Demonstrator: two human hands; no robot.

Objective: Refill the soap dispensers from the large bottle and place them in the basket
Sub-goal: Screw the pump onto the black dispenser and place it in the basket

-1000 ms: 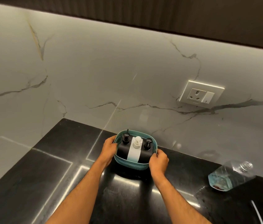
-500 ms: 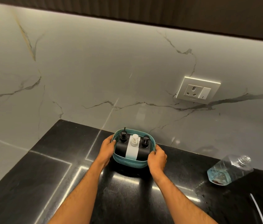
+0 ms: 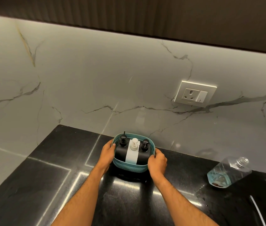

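Observation:
A teal plastic basket (image 3: 129,167) stands on the black counter close to the marble wall. Three pump dispensers stand upright inside it: a black one (image 3: 120,151) on the left, a white one (image 3: 133,152) in the middle, another black one (image 3: 143,153) on the right. My left hand (image 3: 107,151) grips the basket's left side with the thumb over the rim. My right hand (image 3: 157,162) holds its right side. The large clear bottle (image 3: 228,172) stands tilted-looking at the right, uncapped, with a little blue liquid at its bottom.
The black stone counter (image 3: 47,185) ends at the marble backsplash behind the basket and at a wall on the left. A white socket and switch plate (image 3: 195,93) sits on the wall to the right. Dark cabinets hang overhead.
Both hands have kept hold of the basket and slid it a little farther back toward the wall. The view has shifted slightly.

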